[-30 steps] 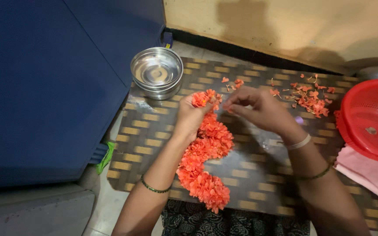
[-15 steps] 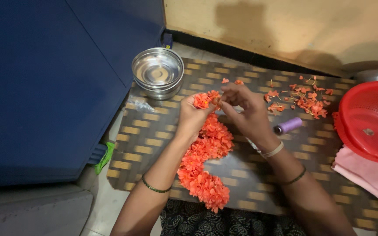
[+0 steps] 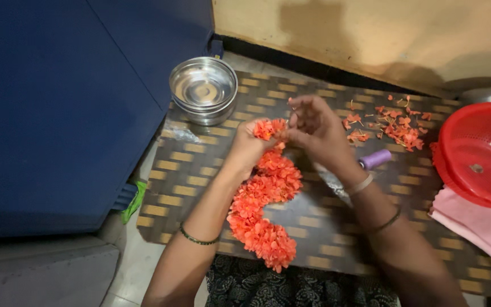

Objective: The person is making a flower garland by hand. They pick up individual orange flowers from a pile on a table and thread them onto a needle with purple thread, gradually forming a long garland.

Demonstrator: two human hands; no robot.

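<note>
I see the left hand (image 3: 249, 149) holding the far end of an orange flower garland (image 3: 265, 202), its fingers closed around the top cluster of blossoms. The rest of the garland lies in a curve on the woven mat (image 3: 319, 227), running from the hand down toward the near edge, close to the person's lap. The right hand (image 3: 316, 128) is touching this same top cluster from the right side; its thumb and first fingers are pressed together in a pinch, the other fingers curled and lifted. I cannot tell if they pinch a thread or a single flower, it is too small to see.

In my judgement the step in hand is the tying of one more blossom onto the far end of the garland. The next move will need a fresh flower from the loose orange flowers (image 3: 396, 128), which lie farther right on the mat, and some thread from the purple thread spool (image 3: 376, 160) just right of the right wrist.

A steel bowl (image 3: 203, 90) stands at the far left corner of the mat, and a red plastic colander (image 3: 478, 156) is at the right edge.
</note>
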